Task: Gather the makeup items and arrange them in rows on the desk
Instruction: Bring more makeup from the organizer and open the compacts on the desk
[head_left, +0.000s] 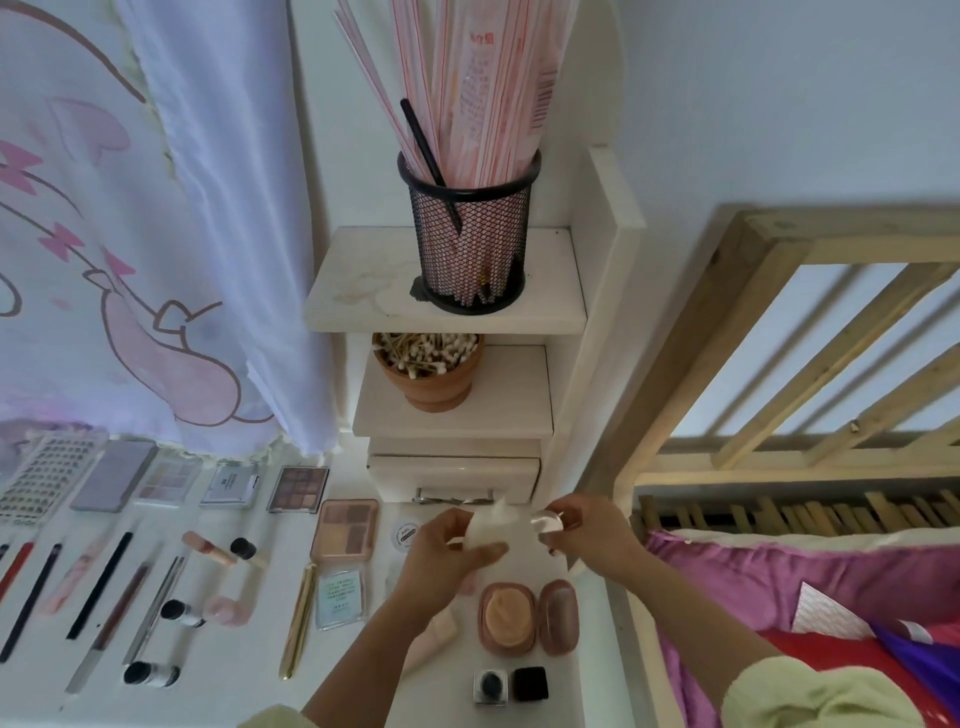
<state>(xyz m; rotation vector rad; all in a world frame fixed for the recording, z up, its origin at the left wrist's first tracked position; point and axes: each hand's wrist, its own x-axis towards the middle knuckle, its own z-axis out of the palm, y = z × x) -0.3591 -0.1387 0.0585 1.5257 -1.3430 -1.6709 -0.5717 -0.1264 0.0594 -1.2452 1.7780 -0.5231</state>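
Makeup lies in rows on the white desk (363, 691). Several eyeshadow palettes (297, 489) form the back row, with a pink palette (345, 529) beside them. Brushes and pencils (98, 584) and a gold tube (298, 618) lie in front. An open pink compact (506, 616) and a small black jar (530, 683) sit near the desk's right edge. My left hand (449, 553) grips a small white item (485, 525) above the desk. My right hand (587, 530) holds a shiny pale lid-like piece (545, 522) just to its right.
A white shelf unit (447, 306) rises behind the hands, carrying a black mesh cup (470, 234) of straws, a terracotta pot (428, 371) of cotton swabs and a small drawer (452, 475). A curtain (156, 234) hangs at left. A wooden bed frame (727, 364) stands at right.
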